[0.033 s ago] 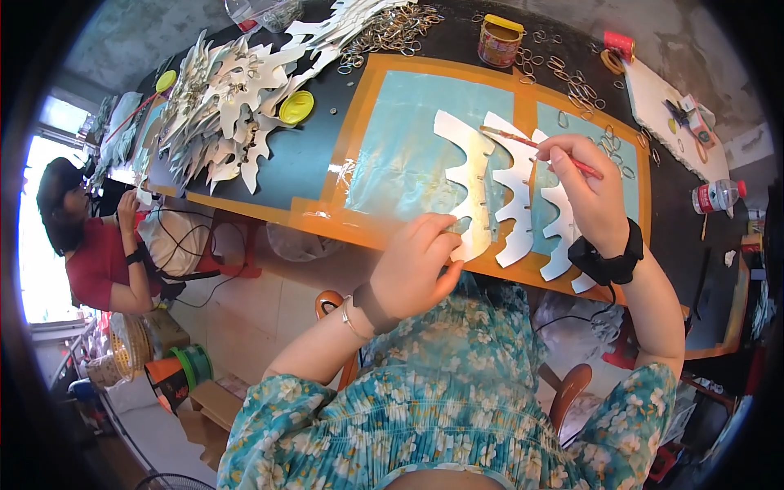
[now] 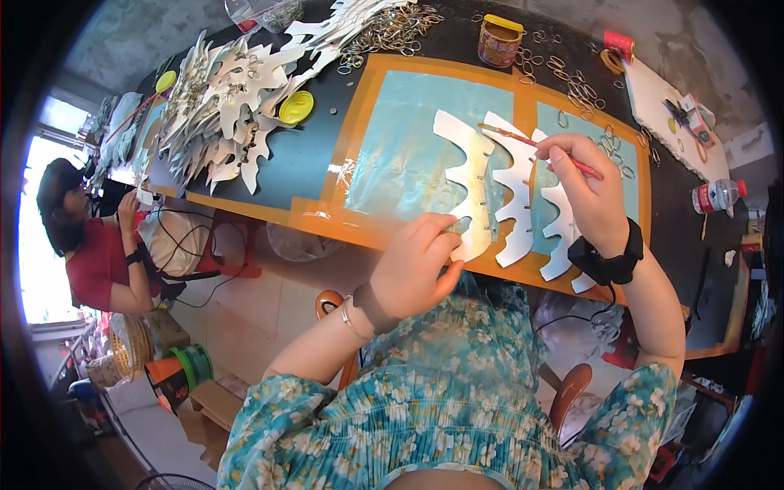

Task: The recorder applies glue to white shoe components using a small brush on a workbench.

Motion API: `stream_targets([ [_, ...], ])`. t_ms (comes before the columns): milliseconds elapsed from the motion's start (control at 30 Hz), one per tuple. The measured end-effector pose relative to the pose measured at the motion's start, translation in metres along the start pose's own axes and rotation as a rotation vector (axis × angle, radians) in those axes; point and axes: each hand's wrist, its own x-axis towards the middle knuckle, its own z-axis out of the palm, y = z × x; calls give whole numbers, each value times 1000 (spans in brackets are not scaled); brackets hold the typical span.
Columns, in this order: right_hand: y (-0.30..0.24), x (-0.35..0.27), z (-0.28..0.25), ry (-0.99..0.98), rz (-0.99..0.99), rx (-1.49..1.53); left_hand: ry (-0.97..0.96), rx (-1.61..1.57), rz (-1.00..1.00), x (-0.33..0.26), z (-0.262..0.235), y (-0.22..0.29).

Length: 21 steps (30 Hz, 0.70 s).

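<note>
Three white wavy-edged cut-out strips lie side by side on a pale blue sheet [image 2: 408, 139] framed with orange tape. My left hand [image 2: 416, 265] pinches the near end of the leftmost strip [image 2: 467, 175] at the table's front edge. My right hand [image 2: 590, 194], with a black band on the wrist, holds a thin red-handled brush [image 2: 531, 144] whose tip rests on the middle strip [image 2: 516, 196]. The third strip [image 2: 563, 237] lies partly under my right hand.
A heap of white cut-outs [image 2: 233, 98] covers the left of the black table, with two yellow lids [image 2: 296, 107] beside it. Metal rings [image 2: 392, 33], a yellow-lidded jar [image 2: 499, 39] and a plastic bottle [image 2: 714, 196] lie around. A person in red [image 2: 98, 253] sits at left.
</note>
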Motion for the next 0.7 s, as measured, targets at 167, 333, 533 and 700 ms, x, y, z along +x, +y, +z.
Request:
stream_targets([
  [167, -3, 2, 4, -82, 1, -96, 8, 10, -12, -2, 0, -1],
  [333, -2, -1, 5, 25, -69, -54, -1, 2, -9, 0, -1, 1],
  [533, -1, -1, 3, -32, -41, -129, -6, 1, -28, 0, -1, 1],
  [700, -5, -3, 1, 55, -123, -119, -6, 5, -12, 0, -1, 0],
])
